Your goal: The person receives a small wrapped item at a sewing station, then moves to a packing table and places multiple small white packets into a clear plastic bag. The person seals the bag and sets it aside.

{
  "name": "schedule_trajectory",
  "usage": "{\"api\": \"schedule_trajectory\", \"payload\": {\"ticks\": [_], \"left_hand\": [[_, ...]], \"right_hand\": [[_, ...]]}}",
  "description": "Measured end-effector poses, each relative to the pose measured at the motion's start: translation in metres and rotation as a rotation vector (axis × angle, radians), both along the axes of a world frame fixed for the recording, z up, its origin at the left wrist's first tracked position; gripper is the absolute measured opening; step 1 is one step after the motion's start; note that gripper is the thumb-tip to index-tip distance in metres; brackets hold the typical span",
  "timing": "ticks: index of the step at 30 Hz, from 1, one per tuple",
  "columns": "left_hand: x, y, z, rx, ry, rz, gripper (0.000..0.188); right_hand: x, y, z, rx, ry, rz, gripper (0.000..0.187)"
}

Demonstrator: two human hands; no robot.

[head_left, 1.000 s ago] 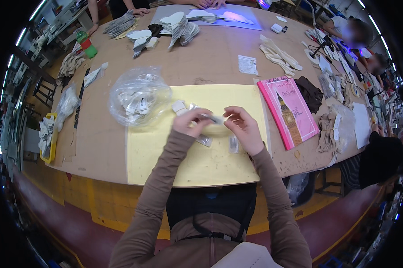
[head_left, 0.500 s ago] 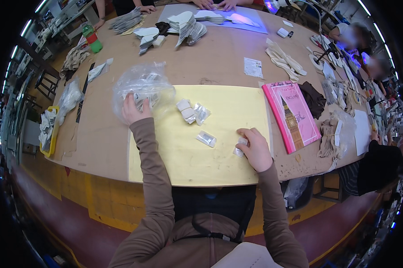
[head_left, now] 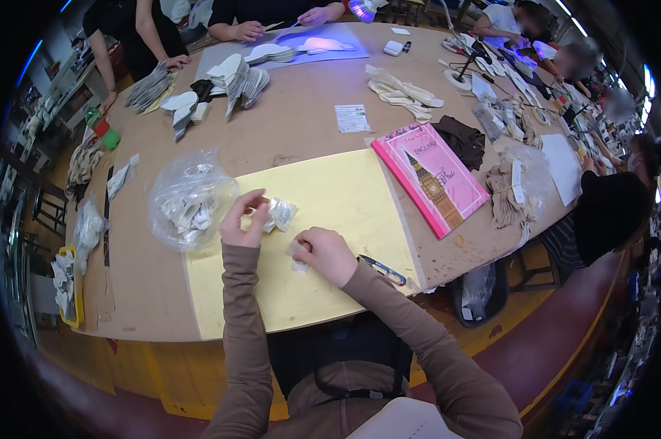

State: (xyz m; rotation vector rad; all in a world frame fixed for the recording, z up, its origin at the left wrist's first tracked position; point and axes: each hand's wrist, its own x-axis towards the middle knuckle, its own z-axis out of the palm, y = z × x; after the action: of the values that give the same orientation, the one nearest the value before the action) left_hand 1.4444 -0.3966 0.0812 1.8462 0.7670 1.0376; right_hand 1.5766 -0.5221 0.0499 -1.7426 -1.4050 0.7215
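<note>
The yellow sheet (head_left: 352,183), resting at the near edge of a brown-topped worktable (head_left: 294,110), serves as landmark. Over its middle, the person's right hand (head_left: 327,254) has thumb and fingers clamped together on 1 small translucent packet (head_left: 299,266), partly hidden by the fingers. Over the sheet's left part, the left hand (head_left: 244,221) is raised with thumb and forefinger apart. Just beside it, on the sheet, lies a cluster of small clear-and-white packets (head_left: 281,214); from here I cannot tell whether the fingertips touch it. Thread snips (head_left: 383,270) lie on the sheet near its right edge, close to the right sleeve (head_left: 411,328). A clear plastic bag (head_left: 213,173) of white tags overlaps the sheet's far left corner. Right of the sheet stand out a pink hardcover book (head_left: 423,179) picturing a clock tower and, past it, a dark brown cloth (head_left: 460,144). Beyond the sheet are 1 printed paper slip (head_left: 352,118), cream gloves (head_left: 402,95) and stacked pale cut pieces (head_left: 232,79); farther still, I see a co-worker's 2 hands (head_left: 250,31) by a bluish-lit board (head_left: 354,38).
</note>
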Motion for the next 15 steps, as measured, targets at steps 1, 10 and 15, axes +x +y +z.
{"api": "schedule_trajectory", "payload": {"ticks": [1,10,15], "left_hand": [[0.002,-0.003,0.003,-0.035,0.024,-0.099,0.026],[-0.009,-0.01,0.003,-0.274,-0.239,-0.071,0.021],[-0.054,0.044,-0.017,-0.04,-0.367,0.747,0.021]], "right_hand": [[0.001,-0.001,0.005,0.025,0.074,-0.047,0.034],[0.012,0.018,0.052,0.152,0.871,-0.009,0.032],[0.019,0.05,0.05,0.348,-0.279,0.16,0.052]]}}
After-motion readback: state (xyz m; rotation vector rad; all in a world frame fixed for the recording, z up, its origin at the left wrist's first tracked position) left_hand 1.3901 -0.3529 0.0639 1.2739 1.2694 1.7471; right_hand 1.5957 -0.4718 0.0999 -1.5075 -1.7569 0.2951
